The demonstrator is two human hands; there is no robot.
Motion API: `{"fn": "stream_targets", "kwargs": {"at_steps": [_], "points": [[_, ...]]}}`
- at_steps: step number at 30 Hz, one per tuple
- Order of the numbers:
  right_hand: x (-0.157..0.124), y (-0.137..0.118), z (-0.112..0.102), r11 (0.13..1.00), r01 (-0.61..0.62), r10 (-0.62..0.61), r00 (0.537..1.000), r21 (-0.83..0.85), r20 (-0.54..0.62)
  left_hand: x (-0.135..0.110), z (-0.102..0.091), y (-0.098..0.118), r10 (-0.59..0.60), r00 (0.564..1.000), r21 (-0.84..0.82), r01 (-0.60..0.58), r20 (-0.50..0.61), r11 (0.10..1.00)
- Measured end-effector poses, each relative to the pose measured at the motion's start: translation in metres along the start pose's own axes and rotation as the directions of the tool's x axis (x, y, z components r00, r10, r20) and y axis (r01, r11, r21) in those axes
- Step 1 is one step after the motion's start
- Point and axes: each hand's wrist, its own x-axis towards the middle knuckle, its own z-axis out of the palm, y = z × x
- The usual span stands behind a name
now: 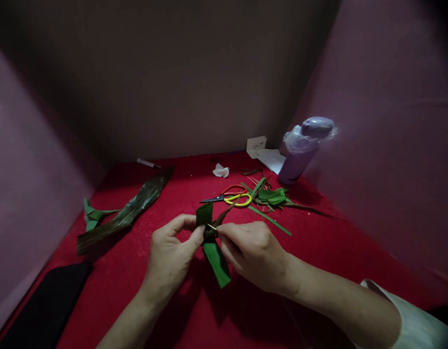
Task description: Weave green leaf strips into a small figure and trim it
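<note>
My left hand (169, 257) pinches a folded green leaf strip (216, 259) between thumb and fingers, above the red cloth table (318, 242). My right hand (253, 252) is closed in a pinch on a thin pale sliver (211, 226) at the fold of the leaf strip. The strip's upper flap stands up behind my fingers and its lower end hangs down between both hands.
Scissors (233, 196) with yellow and red handles lie behind the hands. Green leaf cuttings (271, 196) sit to their right. A long dark leaf (125, 213) lies at the left, a purple bottle (304, 148) at the back right, paper beside it, a black object at the lower left.
</note>
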Motion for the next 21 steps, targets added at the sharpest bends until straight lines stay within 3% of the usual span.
{"fn": "stream_targets", "kwargs": {"at_steps": [7, 13, 21], "points": [[0.0008, -0.0015, 0.0003, 0.998, -0.066, 0.066, 0.997, 0.012, 0.048, -0.0038, 0.0006, -0.002, 0.166, 0.985, 0.207, -0.152, -0.052, 0.966], [0.0018, -0.0013, -0.003, 0.995, -0.092, 0.092, 0.996, 0.026, -0.006, -0.0035, 0.0023, -0.0022, 0.334, 0.94, 0.292, -0.303, -0.062, 0.907], [0.0031, -0.004, -0.0027, 0.971, -0.188, 0.181, 0.982, 0.146, 0.06, -0.0036, -0.0002, -0.0035, 0.363, 0.929, 0.289, -0.329, -0.071, 0.899]]}}
